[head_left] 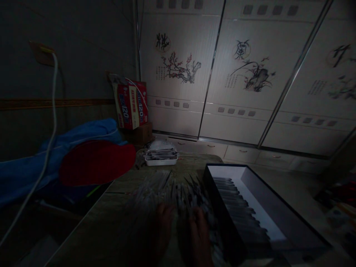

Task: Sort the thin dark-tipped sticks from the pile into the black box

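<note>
In the dim head view, my left hand (164, 218) is low over the table among slim, pale pen-like sticks (155, 185); motion blur hides how its fingers are set. Just right of it, my right hand (199, 230) has its fingers bent and pressed together by dark-tipped pen-like sticks (194, 191). Whatever lies between those fingers is too dark to make out. On the right, an open dark box (264, 200) with a white inside holds a long row of similar sticks (236, 204).
A white tray (161, 162) of thin sticks stands at the table's (111, 200) far edge. Left are a red round item (97, 163), blue cloth (80, 133) and a white cable (53, 111). A red printed carton (130, 105) stands before the sliding wardrobe doors (178, 118).
</note>
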`<move>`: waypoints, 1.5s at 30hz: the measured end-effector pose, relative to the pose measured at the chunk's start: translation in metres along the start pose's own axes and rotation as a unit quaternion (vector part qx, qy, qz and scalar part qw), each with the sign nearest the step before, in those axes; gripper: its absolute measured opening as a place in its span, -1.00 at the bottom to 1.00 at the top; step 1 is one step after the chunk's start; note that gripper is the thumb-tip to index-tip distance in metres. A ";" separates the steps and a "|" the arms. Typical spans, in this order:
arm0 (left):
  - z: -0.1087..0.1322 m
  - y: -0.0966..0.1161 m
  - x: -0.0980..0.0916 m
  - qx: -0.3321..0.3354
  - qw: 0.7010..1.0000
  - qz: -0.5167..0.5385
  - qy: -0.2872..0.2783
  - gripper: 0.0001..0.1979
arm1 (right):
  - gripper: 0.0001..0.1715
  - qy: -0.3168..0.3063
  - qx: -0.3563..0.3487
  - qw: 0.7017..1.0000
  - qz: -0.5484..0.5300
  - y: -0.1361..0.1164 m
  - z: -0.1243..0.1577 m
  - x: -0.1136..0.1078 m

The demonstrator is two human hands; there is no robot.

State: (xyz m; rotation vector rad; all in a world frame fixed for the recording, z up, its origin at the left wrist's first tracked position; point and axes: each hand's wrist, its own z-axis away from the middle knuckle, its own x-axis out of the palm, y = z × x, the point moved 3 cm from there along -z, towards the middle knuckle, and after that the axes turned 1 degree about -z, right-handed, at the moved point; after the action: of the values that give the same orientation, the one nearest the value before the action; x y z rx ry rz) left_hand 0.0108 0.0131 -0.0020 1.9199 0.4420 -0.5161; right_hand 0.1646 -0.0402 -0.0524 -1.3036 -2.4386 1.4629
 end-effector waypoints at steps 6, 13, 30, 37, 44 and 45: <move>-0.020 0.002 -0.031 -0.189 0.954 0.215 0.090 -0.79 | -0.46 0.016 0.031 0.999 -0.013 -0.022 0.021 0.014; -0.022 0.010 -0.048 -0.207 0.903 0.365 0.093 -0.66 | -0.47 -0.044 0.013 0.999 0.024 -0.059 0.008 0.007; -0.029 0.002 -0.045 -0.188 0.947 0.253 0.066 -0.77 | -0.39 -0.016 0.056 0.998 0.003 -0.063 -0.008 -0.005; -0.028 -0.001 -0.050 -0.203 0.939 0.278 0.014 -0.72 | -0.35 -0.018 0.044 0.998 0.039 -0.061 -0.005 -0.002; -0.024 0.000 -0.051 -0.231 0.900 0.367 0.044 -0.56 | -0.32 -0.035 0.026 0.999 0.032 -0.065 -0.004 0.002; -0.024 0.001 -0.052 -0.235 0.895 0.375 0.053 -0.55 | -0.34 -0.032 0.026 0.999 0.033 -0.065 -0.004 0.001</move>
State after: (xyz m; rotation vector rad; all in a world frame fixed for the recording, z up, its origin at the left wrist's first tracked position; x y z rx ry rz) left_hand -0.0285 0.0309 0.0354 1.4874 -0.1249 0.1977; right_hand 0.1237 -0.0503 -0.0029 -1.3606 -2.4003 1.5954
